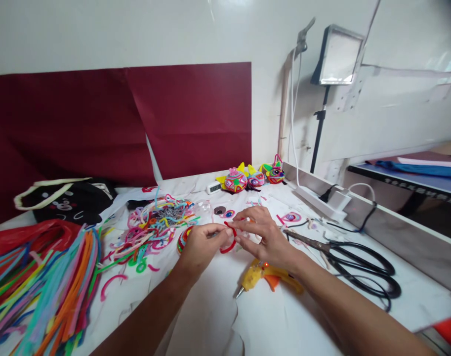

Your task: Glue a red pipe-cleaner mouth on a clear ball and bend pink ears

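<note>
A curved red pipe cleaner [233, 243] is between my two hands above the white table. My left hand [201, 247] pinches with thumb and index finger at its left side, beside a small clear piece I cannot make out. My right hand [266, 235] has its fingertips and thumb closed on the strip's right side. Partly hidden behind my left hand is a round, colourful striped piece [182, 239]. A yellow glue gun [253, 276] lies below my right hand, nozzle toward the front left, with a small red light on.
Loose pipe cleaners [62, 287] fill the left, with a tangled pile of cut pieces [154, 222] behind. Large black-handled scissors [358, 259] lie right, near a power strip [317, 202]. Several colourful fish-like figures [235, 180] and a small digital timer [213, 188] stand at the back.
</note>
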`<action>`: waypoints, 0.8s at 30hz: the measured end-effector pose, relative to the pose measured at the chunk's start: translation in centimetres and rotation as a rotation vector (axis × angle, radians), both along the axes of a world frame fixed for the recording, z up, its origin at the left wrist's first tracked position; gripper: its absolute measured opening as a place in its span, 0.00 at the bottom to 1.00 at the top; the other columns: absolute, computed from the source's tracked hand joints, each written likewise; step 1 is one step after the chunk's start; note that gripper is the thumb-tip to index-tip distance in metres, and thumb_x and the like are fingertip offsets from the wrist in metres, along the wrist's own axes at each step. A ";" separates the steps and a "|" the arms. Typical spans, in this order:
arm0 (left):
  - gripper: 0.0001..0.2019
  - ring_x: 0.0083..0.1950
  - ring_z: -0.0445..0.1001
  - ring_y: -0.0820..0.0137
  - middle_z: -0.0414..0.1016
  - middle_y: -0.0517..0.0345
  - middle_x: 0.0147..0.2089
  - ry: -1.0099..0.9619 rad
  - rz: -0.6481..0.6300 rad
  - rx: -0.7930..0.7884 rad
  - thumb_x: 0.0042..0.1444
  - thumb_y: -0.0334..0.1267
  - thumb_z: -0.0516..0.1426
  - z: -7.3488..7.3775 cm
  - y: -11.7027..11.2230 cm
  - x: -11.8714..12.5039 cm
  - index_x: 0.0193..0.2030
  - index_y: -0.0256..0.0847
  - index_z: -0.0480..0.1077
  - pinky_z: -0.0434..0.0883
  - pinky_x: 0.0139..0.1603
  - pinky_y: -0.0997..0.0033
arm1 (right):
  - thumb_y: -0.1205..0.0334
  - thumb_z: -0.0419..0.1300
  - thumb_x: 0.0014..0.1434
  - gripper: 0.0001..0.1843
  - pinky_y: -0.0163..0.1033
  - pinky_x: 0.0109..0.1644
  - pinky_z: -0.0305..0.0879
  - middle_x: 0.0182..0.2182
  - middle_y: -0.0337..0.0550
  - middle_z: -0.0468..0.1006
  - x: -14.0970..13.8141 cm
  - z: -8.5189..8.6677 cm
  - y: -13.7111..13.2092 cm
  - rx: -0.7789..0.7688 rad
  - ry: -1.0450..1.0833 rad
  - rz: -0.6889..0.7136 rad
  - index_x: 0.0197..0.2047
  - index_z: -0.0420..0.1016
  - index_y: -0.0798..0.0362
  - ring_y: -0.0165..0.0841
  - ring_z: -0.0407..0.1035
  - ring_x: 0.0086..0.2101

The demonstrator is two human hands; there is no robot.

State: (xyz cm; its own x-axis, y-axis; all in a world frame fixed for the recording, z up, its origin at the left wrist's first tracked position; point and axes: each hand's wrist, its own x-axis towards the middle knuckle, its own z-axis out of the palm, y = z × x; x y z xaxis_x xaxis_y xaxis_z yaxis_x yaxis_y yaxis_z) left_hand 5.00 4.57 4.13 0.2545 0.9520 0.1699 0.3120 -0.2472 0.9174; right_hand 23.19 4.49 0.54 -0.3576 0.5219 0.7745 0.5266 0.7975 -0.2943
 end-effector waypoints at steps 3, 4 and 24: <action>0.10 0.27 0.66 0.73 0.70 0.62 0.21 -0.003 0.049 0.016 0.47 0.41 0.59 -0.5 -0.1 -0.1 0.22 0.37 0.74 0.64 0.31 0.75 | 0.65 0.61 0.58 0.19 0.51 0.51 0.58 0.44 0.45 0.75 -0.3 0.0 -0.2 0.022 0.012 0.015 0.53 0.74 0.43 0.40 0.67 0.46; 0.10 0.27 0.66 0.73 0.70 0.62 0.21 -0.004 0.064 0.023 0.47 0.41 0.59 -0.6 -0.2 -0.2 0.22 0.37 0.74 0.64 0.31 0.75 | 0.65 0.61 0.58 0.19 0.51 0.51 0.58 0.44 0.45 0.75 -0.4 -0.1 -0.2 0.029 0.015 0.019 0.53 0.74 0.44 0.40 0.67 0.46; 0.07 0.26 0.67 0.71 0.72 0.62 0.22 0.052 0.219 0.104 0.44 0.40 0.59 -3.1 -0.5 -2.3 0.24 0.39 0.76 0.64 0.29 0.74 | 0.61 0.62 0.60 0.15 0.49 0.50 0.62 0.43 0.48 0.78 -1.6 -0.7 -0.5 -0.084 0.095 0.057 0.51 0.74 0.50 0.39 0.70 0.45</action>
